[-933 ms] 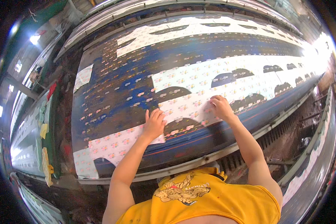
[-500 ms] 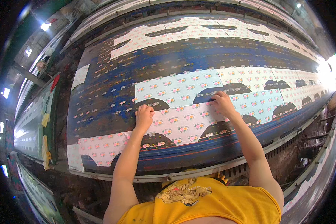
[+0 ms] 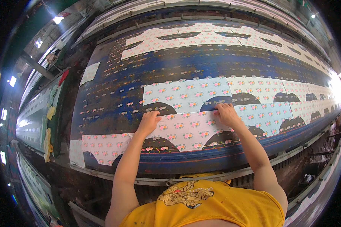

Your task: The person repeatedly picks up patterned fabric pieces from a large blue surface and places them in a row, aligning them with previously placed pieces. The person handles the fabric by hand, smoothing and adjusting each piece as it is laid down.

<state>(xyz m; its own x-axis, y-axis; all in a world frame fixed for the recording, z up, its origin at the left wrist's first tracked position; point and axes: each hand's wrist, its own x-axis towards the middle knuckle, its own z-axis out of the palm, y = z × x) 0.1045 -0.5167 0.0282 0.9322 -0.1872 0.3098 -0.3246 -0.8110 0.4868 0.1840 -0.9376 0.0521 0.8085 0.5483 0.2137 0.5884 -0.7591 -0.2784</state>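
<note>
A pale pink fabric panel [image 3: 189,130] with printed flower bunches and curved cut-outs lies on the dark printing table [image 3: 110,96] in front of me. My left hand [image 3: 149,123] has its fingers closed at the panel's upper left corner. At the upper right part of the same edge, my right hand [image 3: 228,114] is closed in a pinch. That edge runs along the lower border of a light blue floral panel [image 3: 178,94]. Another blue floral panel [image 3: 261,115] lies just right of my right forearm. To the left of my left forearm is a second pink panel [image 3: 106,145].
White floral panels [image 3: 250,84] continue in rows to the right, with another row [image 3: 197,41] along the far side. A small pale cloth [image 3: 90,73] lies at the table's left end. A metal rail [image 3: 216,177] edges the near side. Yellow rags [image 3: 48,142] hang at far left.
The view has tilted slightly, so the table sits a little lower in it. Both hands stay at the pink panel's upper edge, with little visible movement against it.
</note>
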